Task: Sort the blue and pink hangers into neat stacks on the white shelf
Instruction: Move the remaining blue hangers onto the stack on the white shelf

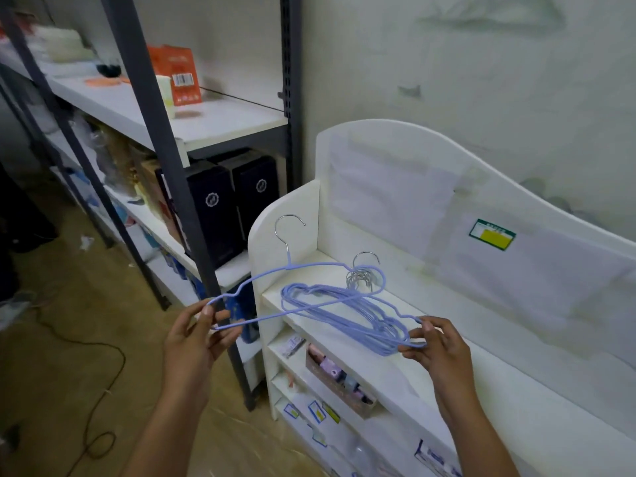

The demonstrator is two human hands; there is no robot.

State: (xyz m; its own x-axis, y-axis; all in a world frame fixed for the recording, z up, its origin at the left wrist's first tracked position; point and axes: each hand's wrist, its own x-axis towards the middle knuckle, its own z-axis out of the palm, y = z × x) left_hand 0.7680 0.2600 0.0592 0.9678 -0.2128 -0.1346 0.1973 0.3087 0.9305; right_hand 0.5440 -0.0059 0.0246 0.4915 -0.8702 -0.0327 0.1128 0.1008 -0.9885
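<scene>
A single blue wire hanger [311,268] with a silver hook is held flat in the air over the left end of the white shelf [499,359]. My left hand [198,342] pinches its left tip, off the shelf's side. My right hand [435,349] pinches its right tip above the shelf top. Under it, a stack of several blue hangers [344,311] lies on the shelf top, hooks bunched toward the back. No pink hanger is in view.
A grey metal rack [165,156] with boxes and packets stands to the left, its post close to my left hand. The white shelf's lower tiers hold small boxes and labels [339,380]. A black cable [103,390] trails on the floor.
</scene>
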